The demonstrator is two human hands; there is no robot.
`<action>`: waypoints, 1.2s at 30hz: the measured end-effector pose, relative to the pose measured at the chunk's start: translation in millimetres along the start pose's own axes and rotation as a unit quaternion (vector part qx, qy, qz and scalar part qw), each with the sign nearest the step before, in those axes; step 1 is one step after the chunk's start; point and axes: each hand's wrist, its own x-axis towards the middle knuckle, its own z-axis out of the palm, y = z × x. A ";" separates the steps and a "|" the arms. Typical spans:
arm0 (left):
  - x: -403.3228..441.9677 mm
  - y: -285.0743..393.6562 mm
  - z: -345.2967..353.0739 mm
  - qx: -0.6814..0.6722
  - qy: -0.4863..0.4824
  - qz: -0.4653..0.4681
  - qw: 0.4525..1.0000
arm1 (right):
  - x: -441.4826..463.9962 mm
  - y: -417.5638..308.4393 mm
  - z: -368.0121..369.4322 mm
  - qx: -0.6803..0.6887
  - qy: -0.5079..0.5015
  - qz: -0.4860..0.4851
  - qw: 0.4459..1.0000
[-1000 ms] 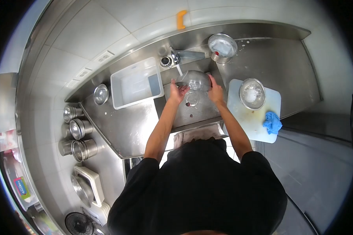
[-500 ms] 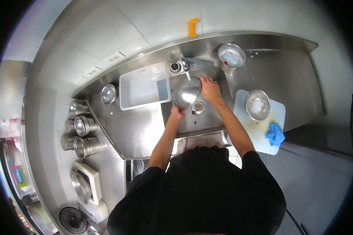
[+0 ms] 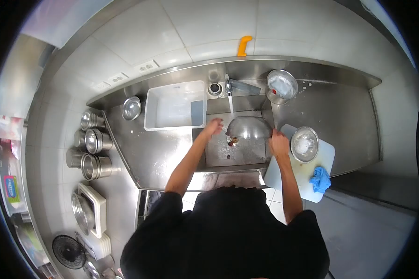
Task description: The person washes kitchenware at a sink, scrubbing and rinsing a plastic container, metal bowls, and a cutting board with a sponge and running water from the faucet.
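Gripping a tipped steel bowl (image 3: pixel 249 128) over the sink (image 3: pixel 214 156) with the right hand (image 3: pixel 279 143). Holding the left hand (image 3: pixel 214 126) half-open, seemingly empty, just beside it. Unable to see inside the bowl.

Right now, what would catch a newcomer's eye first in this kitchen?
Probably the shiny metal bowl over the sink, held by the right hand, while the left hand is just off its other side. After that, likely the bright blue cloth on the cutting board to the right, and the orange object against the wall above the tap.
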 end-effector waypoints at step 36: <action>-329.2 -54.9 49.8 0.206 0.346 0.380 0.833 | -32.4 -144.0 -70.3 0.623 -0.244 -0.093 0.737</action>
